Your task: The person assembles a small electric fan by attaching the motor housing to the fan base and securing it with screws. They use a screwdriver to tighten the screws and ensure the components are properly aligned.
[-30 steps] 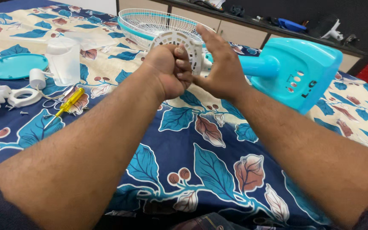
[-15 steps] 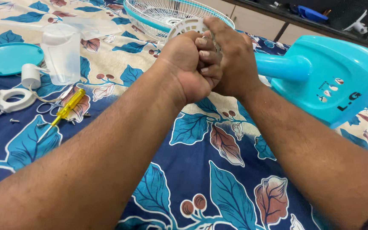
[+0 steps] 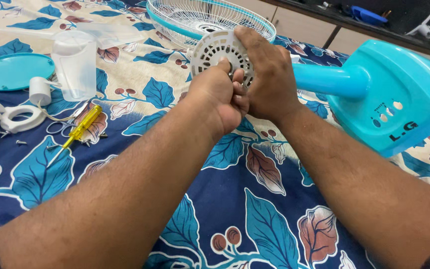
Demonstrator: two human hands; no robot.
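Left hand [image 3: 222,97] dropped lower | both grips holding white vented disc [image 3: 215,50] | screwdriver [image 3: 78,129] left

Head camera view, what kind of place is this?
Probably a room at home, used for a repair: a floral bedsheet covers the work surface, a dismantled turquoise table fan lies on it, and wooden cabinets line the back.

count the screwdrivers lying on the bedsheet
1. The yellow-handled screwdriver lies on the floral bedsheet, left of the left hand, beside the scissors. More could be hidden under the arms.
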